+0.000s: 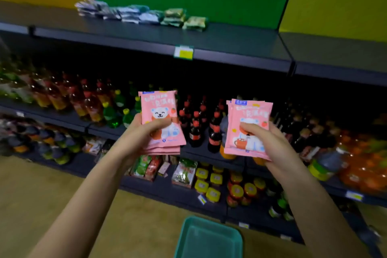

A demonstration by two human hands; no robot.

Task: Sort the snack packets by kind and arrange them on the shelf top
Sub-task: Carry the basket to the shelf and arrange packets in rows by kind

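My left hand (144, 132) grips a small stack of pink snack packets (160, 111) printed with a white bear, held upright at mid-frame. My right hand (266, 142) grips a second stack of the same pink packets (249, 115), a little to the right and apart from the first. Both stacks hang in front of the bottle shelves, well below the dark shelf top (230, 37). On that shelf top, at the back left, lie rows of blue-white packets (117, 11) and green packets (185, 19) against the green back panel.
A teal plastic basket (209, 239) sits on the floor below my hands. Lower shelves hold drink bottles (196, 125), jars (211, 182) and other packets. A yellow price tag (183, 52) hangs on the shelf-top edge. The right part of the shelf top is bare.
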